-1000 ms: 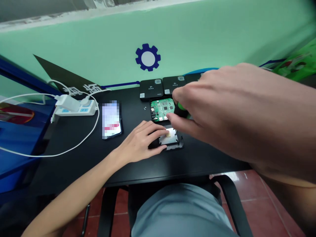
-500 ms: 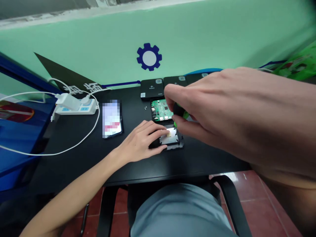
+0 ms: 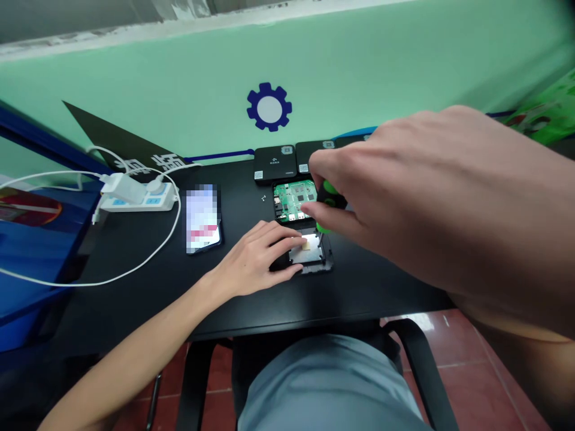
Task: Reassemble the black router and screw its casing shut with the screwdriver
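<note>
Holding anything, or are your fingers free?

Both hands are busy. My right hand (image 3: 404, 203) has its fingers (image 3: 317, 170) pressed together, pinching a green-and-black screwdriver (image 3: 330, 206) upright, with the thumb (image 3: 314, 211) low on the handle.

And the left?

My left hand (image 3: 256, 254) lies on an open black housing (image 3: 326, 257). Its fingers (image 3: 285, 239) are slightly spread and curled over the housing, with their tips by a silver metal plate (image 3: 305, 254) set inside it.

Does the screwdriver reach that housing?

Its thin shaft (image 3: 320, 238) points down at the housing's far right corner, just beyond my left fingertips. I can't tell whether the tip touches.

What's around my fingers, counted?

Just past my left fingertips sits one green circuit board (image 3: 294, 200) in a black casing, directly under my right fingers. One small tan pad (image 3: 306, 243) sits on the plate. Beyond the board are three black boxes: two show clearly (image 3: 275, 164), and the third (image 3: 354, 140) is mostly behind my right hand. All of this is on a black counter (image 3: 368, 287).

Anything left of your hands?

One phone (image 3: 202, 218) with a pixelated screen lies left of my left fingers. Further left are one power strip (image 3: 137, 200), one charger (image 3: 119, 188) and a looping white cable (image 3: 135, 269).
</note>
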The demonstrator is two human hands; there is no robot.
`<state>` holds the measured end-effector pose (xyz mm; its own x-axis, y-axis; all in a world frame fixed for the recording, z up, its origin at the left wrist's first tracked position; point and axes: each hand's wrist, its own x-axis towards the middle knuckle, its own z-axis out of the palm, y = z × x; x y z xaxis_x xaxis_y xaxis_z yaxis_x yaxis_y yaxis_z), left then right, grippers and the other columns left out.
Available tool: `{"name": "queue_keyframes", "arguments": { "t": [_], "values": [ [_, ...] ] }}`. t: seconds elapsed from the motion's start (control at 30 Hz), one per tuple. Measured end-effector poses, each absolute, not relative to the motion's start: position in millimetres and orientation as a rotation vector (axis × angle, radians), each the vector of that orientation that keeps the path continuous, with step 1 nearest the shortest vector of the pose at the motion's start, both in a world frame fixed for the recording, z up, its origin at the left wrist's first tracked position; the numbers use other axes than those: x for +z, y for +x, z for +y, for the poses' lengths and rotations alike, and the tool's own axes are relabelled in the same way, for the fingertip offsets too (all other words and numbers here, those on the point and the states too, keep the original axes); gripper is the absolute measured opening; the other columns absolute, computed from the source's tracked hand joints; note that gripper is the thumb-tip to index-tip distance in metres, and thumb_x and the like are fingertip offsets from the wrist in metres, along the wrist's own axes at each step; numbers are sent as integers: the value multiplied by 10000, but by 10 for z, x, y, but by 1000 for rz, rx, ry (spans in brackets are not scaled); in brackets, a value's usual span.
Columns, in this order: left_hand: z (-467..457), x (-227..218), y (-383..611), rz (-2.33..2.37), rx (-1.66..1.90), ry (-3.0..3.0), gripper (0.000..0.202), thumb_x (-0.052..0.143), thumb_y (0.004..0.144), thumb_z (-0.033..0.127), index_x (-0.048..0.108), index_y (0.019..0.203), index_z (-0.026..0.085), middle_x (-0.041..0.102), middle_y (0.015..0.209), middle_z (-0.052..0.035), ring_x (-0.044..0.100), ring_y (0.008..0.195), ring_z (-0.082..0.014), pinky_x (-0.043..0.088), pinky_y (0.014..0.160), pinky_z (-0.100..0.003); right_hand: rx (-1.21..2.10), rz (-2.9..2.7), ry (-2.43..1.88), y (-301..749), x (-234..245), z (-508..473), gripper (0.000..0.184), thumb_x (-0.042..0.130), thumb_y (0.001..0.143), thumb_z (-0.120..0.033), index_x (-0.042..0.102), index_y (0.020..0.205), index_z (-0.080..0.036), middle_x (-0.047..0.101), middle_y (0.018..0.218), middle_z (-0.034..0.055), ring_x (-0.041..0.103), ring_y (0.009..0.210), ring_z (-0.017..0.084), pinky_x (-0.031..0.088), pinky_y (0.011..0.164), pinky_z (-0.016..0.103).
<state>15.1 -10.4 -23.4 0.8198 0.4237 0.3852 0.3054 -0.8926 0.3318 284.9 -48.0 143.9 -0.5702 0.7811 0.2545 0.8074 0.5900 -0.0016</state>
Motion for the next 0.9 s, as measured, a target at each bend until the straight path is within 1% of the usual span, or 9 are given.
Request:
{"name": "queue_keyframes", "arguments": {
  "t": [0.07, 0.13, 0.27, 0.33, 0.47, 0.57, 0.67, 0.8, 0.9],
  "values": [
    [-109, -228, 152, 576, 652, 2745, 356, 745, 1025, 336, 662, 1345, 205, 761, 1297, -130, 729, 1148, -290, 564, 982, -465, -309, -2657, -1347, 2838, 1434, -483, 274, 584, 961, -358, 490, 713, -292, 476, 598, 24, 208, 554, 211, 92, 679, 416],
    [-112, -227, 152, 582, 648, 2739, 343, 740, 1028, 337, 663, 1338, 211, 762, 1294, -128, 729, 1159, -291, 562, 989, -466, -398, -2705, -1360, 2823, 1436, -485, 297, 559, 973, -357, 452, 705, -289, 480, 601, 23, 220, 544, 210, 101, 654, 412],
    [-109, -238, 154, 557, 680, 2743, 372, 749, 1025, 325, 647, 1359, 196, 731, 1390, -160, 716, 1247, -316, 566, 1045, -498, -354, -2697, -1294, 2792, 1450, -474, 309, 531, 1023, -372, 438, 740, -286, 444, 602, 13, 236, 545, 207, 122, 626, 403],
    [-107, -247, 157, 544, 704, 2745, 391, 763, 1017, 313, 643, 1368, 191, 734, 1385, -160, 713, 1252, -322, 570, 1059, -512, -329, -2677, -1262, 2782, 1452, -463, 336, 530, 1044, -394, 432, 742, -285, 418, 594, 6, 223, 545, 204, 124, 625, 405],
    [-123, -272, 166, 542, 748, 2736, 384, 778, 1003, 275, 648, 1355, 191, 749, 1343, -145, 706, 1252, -323, 568, 1078, -528, -298, -2676, -1211, 2775, 1432, -449, 314, 523, 1064, -417, 486, 781, -288, 444, 616, 6, 239, 558, 212, 134, 623, 409],
    [-148, -285, 178, 575, 773, 2729, 343, 765, 1000, 258, 662, 1322, 197, 756, 1303, -133, 709, 1239, -322, 571, 1074, -533, -290, -2679, -1225, 2772, 1415, -456, 237, 552, 1040, -405, 532, 831, -295, 514, 653, 14, 297, 572, 222, 155, 621, 406],
    [-162, -282, 190, 607, 789, 2718, 328, 750, 1000, 253, 667, 1314, 209, 749, 1305, -133, 714, 1218, -319, 583, 1046, -528, -250, -2721, -1265, 2778, 1426, -478, 192, 568, 1018, -387, 559, 848, -299, 583, 692, 14, 351, 573, 220, 170, 635, 413],
    [-154, -258, 194, 577, 791, 2711, 321, 740, 1002, 253, 660, 1310, 206, 749, 1285, -140, 721, 1171, -314, 602, 969, -497, -158, -2743, -1226, 2843, 1458, -510, 204, 500, 1056, -387, 565, 895, -281, 591, 759, 13, 410, 628, 219, 218, 650, 412],
    [-148, -245, 190, 575, 784, 2707, 342, 734, 1009, 275, 645, 1332, 208, 745, 1308, -150, 724, 1170, -321, 603, 976, -511, -70, -2745, -1138, 2918, 1456, -527, 217, 503, 1071, -425, 560, 929, -270, 602, 846, 2, 445, 668, 200, 275, 685, 404]
  ]
}}
